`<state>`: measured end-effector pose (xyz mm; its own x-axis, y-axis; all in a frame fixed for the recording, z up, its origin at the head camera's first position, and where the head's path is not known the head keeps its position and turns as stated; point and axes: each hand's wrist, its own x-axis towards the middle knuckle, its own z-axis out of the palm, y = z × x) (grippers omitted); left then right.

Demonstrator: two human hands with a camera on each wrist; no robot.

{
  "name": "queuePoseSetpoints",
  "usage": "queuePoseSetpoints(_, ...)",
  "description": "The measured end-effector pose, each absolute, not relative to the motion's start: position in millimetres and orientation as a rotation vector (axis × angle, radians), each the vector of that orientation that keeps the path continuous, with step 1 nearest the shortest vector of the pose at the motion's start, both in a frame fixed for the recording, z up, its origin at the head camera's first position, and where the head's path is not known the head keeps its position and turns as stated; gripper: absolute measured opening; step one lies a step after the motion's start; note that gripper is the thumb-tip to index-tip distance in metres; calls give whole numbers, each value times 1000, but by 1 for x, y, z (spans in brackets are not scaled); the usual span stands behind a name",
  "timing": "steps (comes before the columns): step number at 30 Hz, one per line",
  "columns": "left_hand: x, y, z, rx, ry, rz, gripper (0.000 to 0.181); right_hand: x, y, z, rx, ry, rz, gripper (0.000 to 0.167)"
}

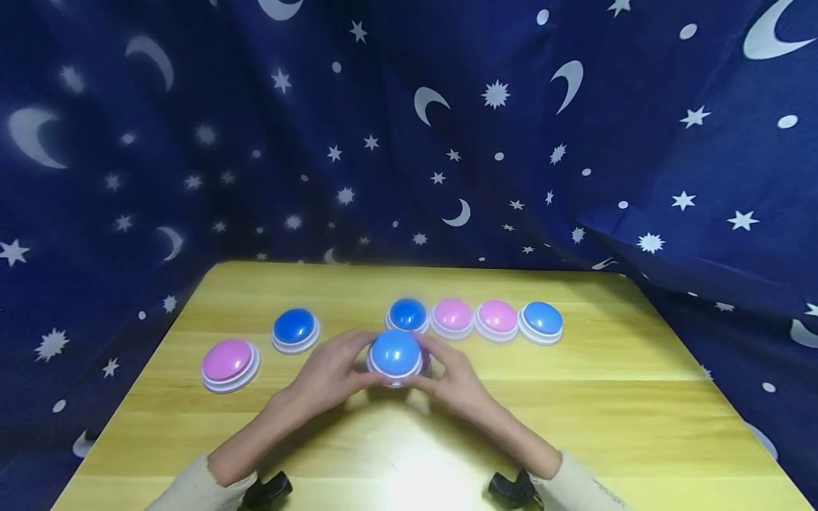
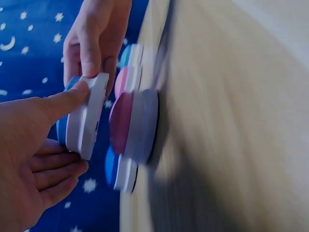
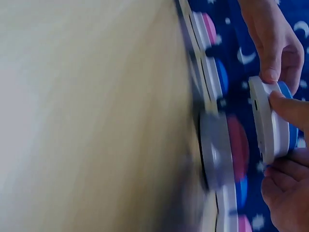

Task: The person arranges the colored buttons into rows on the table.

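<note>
Both hands hold a round push button with a blue dome and white base [image 1: 396, 353] up off the table. My left hand [image 1: 332, 369] grips its left side, thumb on the near rim and fingers behind. My right hand [image 1: 456, 380] grips the opposite side in the same way. Beneath it, apart from it, a pink-domed button [image 2: 121, 123] stands on the table, seen in both wrist views. The head view shows that pink button mostly hidden behind the held one. A blue button [image 1: 407, 314] sits just beyond the hands.
Right of that blue button, a row continues with a pink button [image 1: 452, 316], another pink button [image 1: 498, 318] and a lighter blue button [image 1: 542, 321]. At left are a blue button [image 1: 295, 328] and a pink button [image 1: 228, 360]. A starry curtain [image 1: 383, 170] hangs behind the wooden table [image 1: 607, 397].
</note>
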<state>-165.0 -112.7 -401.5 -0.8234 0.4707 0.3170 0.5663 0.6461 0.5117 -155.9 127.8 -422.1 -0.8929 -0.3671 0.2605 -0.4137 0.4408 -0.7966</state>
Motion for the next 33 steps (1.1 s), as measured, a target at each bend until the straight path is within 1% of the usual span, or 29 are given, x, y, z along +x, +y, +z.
queuePoseSetpoints(4, -180, -84, -402, -965, -2729, -910, 66, -155, 155, -421, 567, -2672, 1445, 75)
queuePoseSetpoints(10, -197, -52, -404, -1067, -2704, -890, 65, -159, 186, -422, 475, -2733, 1304, 77)
queuePoseSetpoints(15, -212, -31, -406, -1106, -2709, -880, 57, -163, 204, -423, 403, -2756, 1244, 75)
queuePoseSetpoints(21, -221, -17, -415, -1135, -2776, -898, 46, -164, 212, -428, 410, -2765, 1289, 75)
queuePoseSetpoints(33, -223, -7, -420, -1152, -2803, -895, 49, -165, 219, -433, 409, -2784, 1263, 75)
